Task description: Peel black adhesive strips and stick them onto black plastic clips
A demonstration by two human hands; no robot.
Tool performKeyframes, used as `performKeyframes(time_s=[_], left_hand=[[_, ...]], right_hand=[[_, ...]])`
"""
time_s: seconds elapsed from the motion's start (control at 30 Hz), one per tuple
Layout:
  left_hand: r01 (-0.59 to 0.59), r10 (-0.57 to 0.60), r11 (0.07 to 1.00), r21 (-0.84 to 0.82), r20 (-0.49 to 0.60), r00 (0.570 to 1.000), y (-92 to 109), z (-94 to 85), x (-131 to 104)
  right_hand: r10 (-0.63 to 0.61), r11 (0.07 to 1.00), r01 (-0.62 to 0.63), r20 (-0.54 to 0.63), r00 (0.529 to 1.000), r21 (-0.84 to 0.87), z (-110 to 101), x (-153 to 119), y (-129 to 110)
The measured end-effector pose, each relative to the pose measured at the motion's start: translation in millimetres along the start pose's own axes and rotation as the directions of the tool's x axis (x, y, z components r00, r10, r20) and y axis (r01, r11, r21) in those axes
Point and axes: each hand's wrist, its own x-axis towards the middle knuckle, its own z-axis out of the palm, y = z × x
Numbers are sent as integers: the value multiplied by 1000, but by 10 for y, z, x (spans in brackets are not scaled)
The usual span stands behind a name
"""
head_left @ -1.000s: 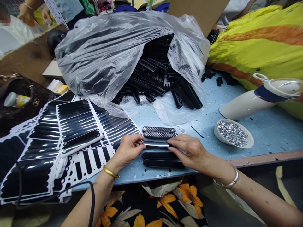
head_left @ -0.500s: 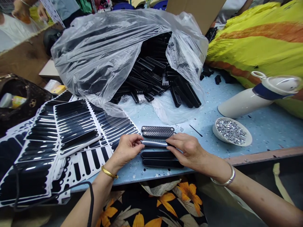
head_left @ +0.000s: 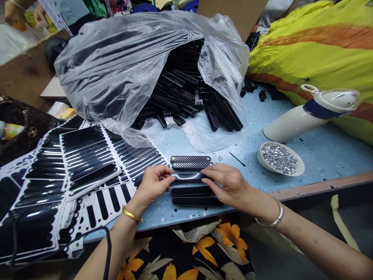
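Observation:
A glossy black strip (head_left: 188, 176) lies crosswise between my hands. My left hand (head_left: 154, 182) pinches its left end between thumb and fingers. Its right end is in the closed fingers of my right hand (head_left: 229, 182). Just beyond it are two black pieces with a mesh pattern (head_left: 190, 162), side by side. Nearer to me lie two plain black bars (head_left: 192, 196), their right ends partly hidden by my right hand. Sheets of black strips (head_left: 87, 159) are spread to the left of my left hand.
A clear plastic bag (head_left: 116, 70) of black parts covers the back. On the right are a white bowl (head_left: 264, 163) of small metal pieces, a white bottle (head_left: 287, 123) and a yellow sack (head_left: 309, 50). A thin black stick (head_left: 237, 159) lies near the bowl. Another person's hand (head_left: 40, 16) shows top left.
The view has shifted slightly, so most things sit further left. The strip between my hands now shows a bowed shine along its middle. Both hands keep their hold.

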Motion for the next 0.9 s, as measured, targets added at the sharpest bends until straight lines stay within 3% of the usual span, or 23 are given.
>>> performKeyframes(time_s=[0.37, 0.57, 0.9], left_hand=[[13, -11, 999, 40, -48, 999, 87, 54, -5], [16, -12, 999, 37, -91, 996, 55, 70, -3], [1, 2, 1000, 27, -109, 994, 53, 74, -3]], right_hand=[[16, 1000, -15, -17, 1000, 8, -14, 16, -35], [-39, 999, 38, -65, 997, -29, -99, 132, -146], [39, 999, -38, 21, 999, -22, -72, 13, -13]])
